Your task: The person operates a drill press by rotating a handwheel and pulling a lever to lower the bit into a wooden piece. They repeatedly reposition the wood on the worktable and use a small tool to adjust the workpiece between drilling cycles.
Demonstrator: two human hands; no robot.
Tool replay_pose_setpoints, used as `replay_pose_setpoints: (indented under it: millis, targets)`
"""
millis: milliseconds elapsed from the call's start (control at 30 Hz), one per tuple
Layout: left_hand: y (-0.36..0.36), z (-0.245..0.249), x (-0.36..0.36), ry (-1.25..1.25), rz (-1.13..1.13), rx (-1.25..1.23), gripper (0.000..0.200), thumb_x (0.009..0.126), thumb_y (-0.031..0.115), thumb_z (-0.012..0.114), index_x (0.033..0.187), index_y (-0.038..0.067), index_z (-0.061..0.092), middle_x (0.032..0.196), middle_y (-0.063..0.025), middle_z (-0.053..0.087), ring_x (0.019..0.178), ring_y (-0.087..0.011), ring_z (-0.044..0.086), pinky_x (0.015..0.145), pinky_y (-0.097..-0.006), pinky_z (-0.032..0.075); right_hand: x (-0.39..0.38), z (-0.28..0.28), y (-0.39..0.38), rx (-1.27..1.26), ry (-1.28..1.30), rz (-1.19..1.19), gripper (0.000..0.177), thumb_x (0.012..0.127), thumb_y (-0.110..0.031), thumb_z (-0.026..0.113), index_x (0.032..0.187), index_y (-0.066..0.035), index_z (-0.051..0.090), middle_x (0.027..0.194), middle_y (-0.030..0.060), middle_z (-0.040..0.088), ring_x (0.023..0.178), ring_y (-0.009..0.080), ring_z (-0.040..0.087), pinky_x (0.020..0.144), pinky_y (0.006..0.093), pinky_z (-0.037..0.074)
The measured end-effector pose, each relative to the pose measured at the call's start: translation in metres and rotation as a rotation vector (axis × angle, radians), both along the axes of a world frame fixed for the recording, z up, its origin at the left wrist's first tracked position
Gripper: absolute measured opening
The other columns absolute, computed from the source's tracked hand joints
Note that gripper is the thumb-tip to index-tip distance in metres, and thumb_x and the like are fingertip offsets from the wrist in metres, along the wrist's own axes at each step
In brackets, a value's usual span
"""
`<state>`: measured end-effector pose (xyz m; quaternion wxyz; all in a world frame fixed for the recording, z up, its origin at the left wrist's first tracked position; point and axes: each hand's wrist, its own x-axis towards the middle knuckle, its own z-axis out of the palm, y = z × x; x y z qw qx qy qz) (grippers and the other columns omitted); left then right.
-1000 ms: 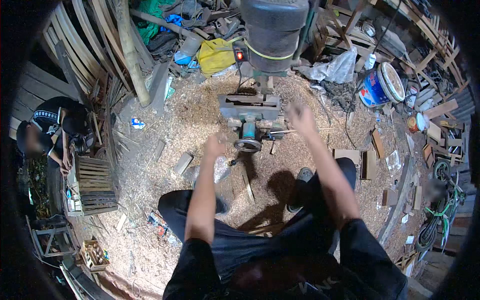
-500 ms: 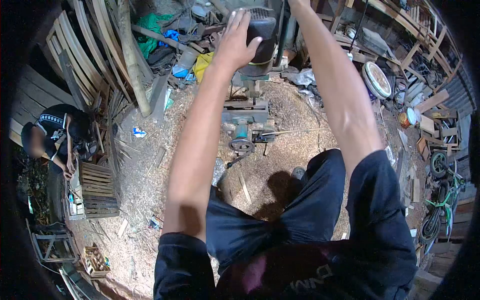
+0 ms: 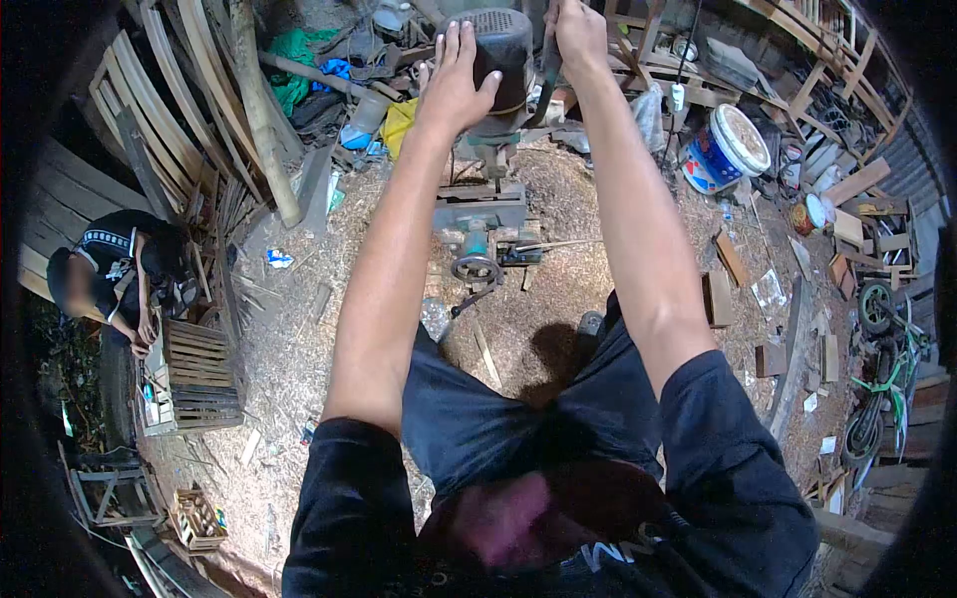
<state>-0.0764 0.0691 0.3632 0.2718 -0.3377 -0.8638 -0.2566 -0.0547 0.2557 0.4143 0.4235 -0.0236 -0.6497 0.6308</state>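
My camera sits on my head and looks forward and down. My arms point(image 3: 648, 229) are close to it, and the machine point(image 3: 493, 208) is farther off. It sees wide, with floor point(image 3: 289, 364) all around and dark, round edges.

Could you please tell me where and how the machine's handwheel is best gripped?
I'd take the handwheel by its round rim, approaching from the near side: it stands out in front of the metal block, and that edge looks mostly open.
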Motion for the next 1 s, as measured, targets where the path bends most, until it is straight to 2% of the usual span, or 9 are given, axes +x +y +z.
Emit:
replay_pose_setpoints:
  millis: [267, 367, 433, 533, 667, 700, 767, 867, 1000]
  targets:
    - [0.001, 0.005, 0.014, -0.047, 0.051, -0.015, 0.092, 0.082, 0.039, 0.066, 0.151, 0.007, 0.015, 0.158, -0.0149, 0.016, 0.145, -0.0337, 0.017, 0.115, -0.0560, 0.018, 0.014, 0.003, 0.018, 0.072, -0.134, 0.280, 0.047, 0.099, -0.036, 0.042, 0.071, -0.004, 0.061, 0.065, 0.0050, 0.059, 0.061, 0.0161, 0.052, 0.059, 0.0325, 0.041]
    - [0.001, 0.000, 0.007, -0.013, -0.006, 0.023, 0.091, 0.082, 0.040, 0.065, 0.151, 0.007, 0.016, 0.157, -0.0179, 0.015, 0.144, -0.0381, 0.018, 0.113, -0.0592, 0.020, 0.042, 0.060, 0.015, -0.133, -0.581, 0.384, 0.053, 0.100, -0.043, 0.037, 0.080, -0.003, 0.065, 0.075, 0.0095, 0.065, 0.069, 0.0240, 0.057, 0.070, 0.0400, 0.044]
    - [-0.003, 0.001, 0.009, -0.001, -0.019, 0.015, 0.091, 0.081, 0.037, 0.066, 0.150, 0.006, 0.017, 0.157, -0.0192, 0.017, 0.143, -0.0395, 0.019, 0.113, -0.0571, 0.019, 0.042, 0.101, 0.009, 0.459, -0.941, 0.181, 0.062, 0.102, -0.047, 0.030, 0.093, 0.003, 0.066, 0.089, 0.0162, 0.067, 0.083, 0.0296, 0.059, 0.078, 0.0535, 0.048]
    - [-0.011, 0.004, 0.011, -0.006, -0.043, -0.011, 0.089, 0.081, 0.033, 0.066, 0.151, 0.006, 0.017, 0.157, -0.0187, 0.016, 0.143, -0.0384, 0.020, 0.114, -0.0561, 0.019, -0.002, 0.097, -0.006, 0.639, -1.079, 0.149, 0.042, 0.100, -0.034, 0.042, 0.097, 0.000, 0.067, 0.116, 0.0125, 0.064, 0.099, 0.0219, 0.060, 0.074, 0.0433, 0.056]
    - [-0.037, -0.011, 0.024, -0.030, -0.136, 0.019, 0.083, 0.085, 0.024, 0.062, 0.151, 0.005, 0.017, 0.157, -0.0179, 0.018, 0.145, -0.0345, 0.019, 0.114, -0.0556, 0.018, -0.041, 0.100, 0.017, 0.807, -1.824, 0.609, 0.040, 0.091, -0.042, 0.056, 0.106, -0.006, 0.067, 0.120, 0.0077, 0.065, 0.103, 0.0104, 0.061, 0.068, 0.0345, 0.058]
    - [-0.046, -0.032, 0.025, -0.098, -0.122, 0.054, 0.077, 0.086, 0.027, 0.061, 0.148, 0.002, 0.023, 0.153, -0.0206, 0.025, 0.142, -0.0355, 0.025, 0.113, -0.0548, 0.022, -0.046, 0.100, 0.021, 0.755, -1.840, 0.639, 0.059, 0.086, -0.053, 0.062, 0.117, -0.003, 0.063, 0.134, 0.0128, 0.055, 0.119, 0.0178, 0.053, 0.089, 0.0343, 0.052]
    - [-0.065, -0.106, 0.023, -0.317, -0.099, 0.111, 0.065, 0.088, 0.031, 0.059, 0.139, -0.003, 0.039, 0.139, -0.0253, 0.046, 0.130, -0.0378, 0.043, 0.109, -0.0508, 0.032, -0.048, 0.103, 0.002, 1.011, -2.010, 0.649, 0.032, 0.096, -0.034, 0.054, 0.085, -0.003, 0.054, 0.074, 0.0101, 0.063, 0.051, 0.0112, 0.054, 0.046, 0.0261, 0.044]
    - [-0.101, -0.248, 0.037, -0.749, -0.031, -0.049, 0.057, 0.087, 0.040, 0.060, 0.130, 0.004, 0.051, 0.117, -0.0246, 0.061, 0.111, -0.0411, 0.057, 0.106, -0.0502, 0.035, -0.080, 0.072, 0.013, 1.015, -2.203, 0.911, 0.027, 0.096, -0.026, 0.050, 0.074, -0.009, 0.049, 0.057, -0.0033, 0.043, 0.042, 0.0048, 0.036, 0.040, 0.0229, 0.034]
    - [-0.102, -0.376, 0.093, -0.664, -0.061, 0.040, 0.054, 0.089, 0.035, 0.059, 0.131, 0.004, 0.046, 0.134, -0.0240, 0.040, 0.123, -0.0436, 0.040, 0.104, -0.0533, 0.032, -0.052, 0.068, 0.009, 0.816, -2.084, 0.620, 0.029, 0.090, -0.024, 0.059, 0.067, -0.009, 0.050, 0.054, -0.0012, 0.046, 0.041, 0.0086, 0.040, 0.040, 0.0265, 0.035]
